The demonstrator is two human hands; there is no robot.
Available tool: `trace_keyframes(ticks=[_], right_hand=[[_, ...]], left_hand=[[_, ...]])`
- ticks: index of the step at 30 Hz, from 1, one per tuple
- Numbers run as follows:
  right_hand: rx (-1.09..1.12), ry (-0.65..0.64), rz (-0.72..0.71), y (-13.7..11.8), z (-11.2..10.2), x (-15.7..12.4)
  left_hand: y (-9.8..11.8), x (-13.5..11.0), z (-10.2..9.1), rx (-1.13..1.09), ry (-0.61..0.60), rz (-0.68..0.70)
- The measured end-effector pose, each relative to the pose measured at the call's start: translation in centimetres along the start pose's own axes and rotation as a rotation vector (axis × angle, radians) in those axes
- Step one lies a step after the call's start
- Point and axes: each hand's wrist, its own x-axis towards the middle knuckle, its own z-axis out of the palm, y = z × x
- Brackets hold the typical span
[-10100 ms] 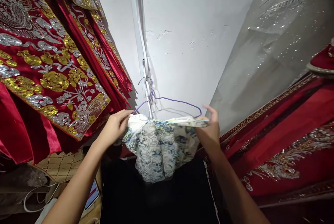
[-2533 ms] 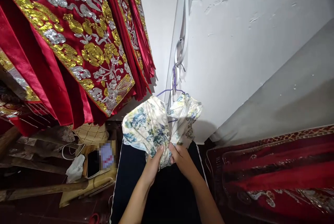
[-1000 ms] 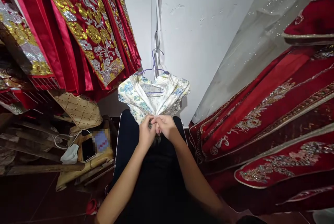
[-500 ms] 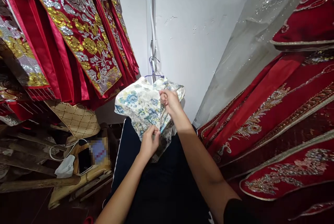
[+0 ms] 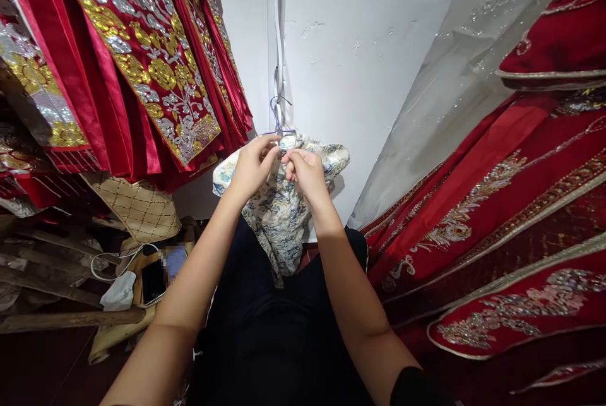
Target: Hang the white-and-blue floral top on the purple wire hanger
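A white short-sleeved top [image 5: 279,216] with blue and yellow flowers hangs in front of me on a thin purple hanger [image 5: 276,112]. My left hand [image 5: 255,166] is at the left of its collar, thumb and forefinger pinching at the neck edge. Close beside it, my right hand [image 5: 307,173] has its fingers curled in a pinch on the front just below the collar. The fingertips hide the exact bit of cloth or fastening between them. Below the hands the fabric hangs in creases down to a narrow hem.
Red robes with gold and silver sequins [image 5: 161,71] hang at the left, and more red embroidered garments [image 5: 454,229] at the right beside a sheer pale veil [image 5: 426,109]. A phone [image 5: 154,281] and white cable [image 5: 101,270] lie on a bamboo seat at lower left.
My left hand has moved up from the lower front edge to the collar. My right hand has shifted slightly, near the neck. The top has turned and its lower part hangs more bunched.
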Motion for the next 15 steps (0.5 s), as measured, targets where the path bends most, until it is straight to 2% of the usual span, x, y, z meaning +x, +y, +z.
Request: trace_keyframes(ticks=[3, 9, 12, 15], right_hand=[[-0.001, 0.005, -0.034, 0.2, -0.1, 0.1], [0.088, 0.071, 0.004, 1.8, -0.4, -0.4], [0.074, 0.043, 0.013, 2.3, -0.1, -0.2], [-0.01, 0.058, 0.013, 3.6, -0.1, 0.0]], left_hand=[[0.4, 1.5, -0.3, 0.154, -0.047, 0.065], [-0.2, 0.9, 0.0, 0.207, -0.197, 0.101], [-0.7, 0.7, 0.3, 0.21, -0.19, 0.119], [-0.5, 0.7, 0.2, 0.178, -0.124, 0.123]])
